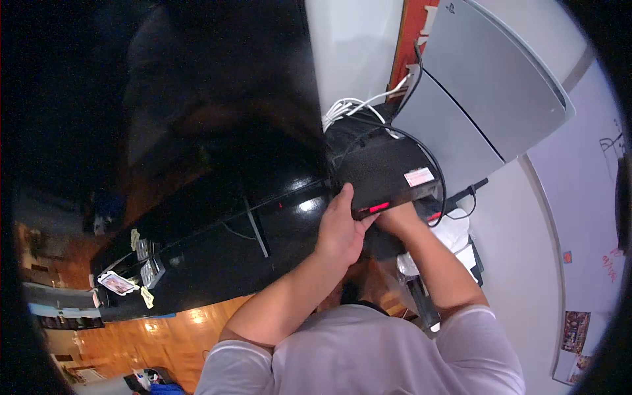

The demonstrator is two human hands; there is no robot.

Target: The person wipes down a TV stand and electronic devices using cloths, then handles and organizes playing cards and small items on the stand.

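Observation:
A black box-shaped device [378,168] with a white label and a red lit strip on its front edge is tilted between my hands. My left hand [341,227] grips its near left corner, with the thumb on top and the fingers underneath. My right hand [395,220] reaches beneath the front edge; its fingers are hidden under the device. A black cable [438,168] loops around the device's right side. White cables [349,108] lie coiled behind it.
A large dark screen [217,79] stands at the left above a glossy black cabinet [210,253]. The tall grey console [487,92] stands at the right. Small cards and figures [118,283] sit at the cabinet's far left, and a whiteboard [586,197] hangs at the right.

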